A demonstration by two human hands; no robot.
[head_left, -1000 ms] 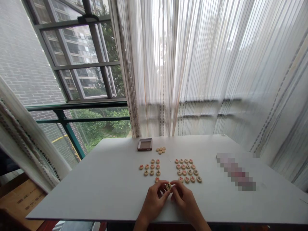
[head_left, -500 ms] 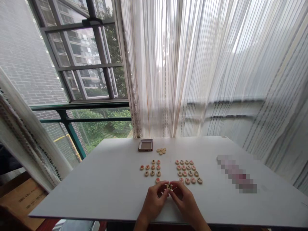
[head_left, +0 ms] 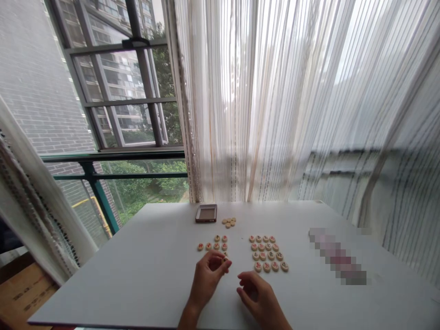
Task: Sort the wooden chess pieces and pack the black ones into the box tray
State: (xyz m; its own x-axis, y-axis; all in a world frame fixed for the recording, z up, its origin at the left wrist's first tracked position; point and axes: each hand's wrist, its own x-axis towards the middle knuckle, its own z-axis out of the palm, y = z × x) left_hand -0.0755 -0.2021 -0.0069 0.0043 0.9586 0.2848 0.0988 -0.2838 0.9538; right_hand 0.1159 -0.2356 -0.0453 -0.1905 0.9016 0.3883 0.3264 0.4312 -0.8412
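Observation:
My left hand (head_left: 207, 275) is over the left group of round Chinese chess pieces (head_left: 208, 246), thumb and fingers pinched on one Chinese chess piece (head_left: 225, 260). Its fingers hide some pieces of that group. My right hand (head_left: 256, 292) is just above the table, fingers curved and apart, with nothing in it. Beyond it stands the right group of Chinese chess pieces (head_left: 266, 256), laid in neat rows with red and dark characters facing up.
On the white table (head_left: 137, 275), several blank-looking pieces (head_left: 228, 222) lie in a small cluster near an open shallow box (head_left: 206, 214). A blurred-out long object (head_left: 338, 256) lies at the right. Curtains (head_left: 220, 114) hang beyond the far edge.
My hands were together around one piece; now they are apart. My left hand has moved left and forward with the piece, while my right hand has let go and drawn slightly back.

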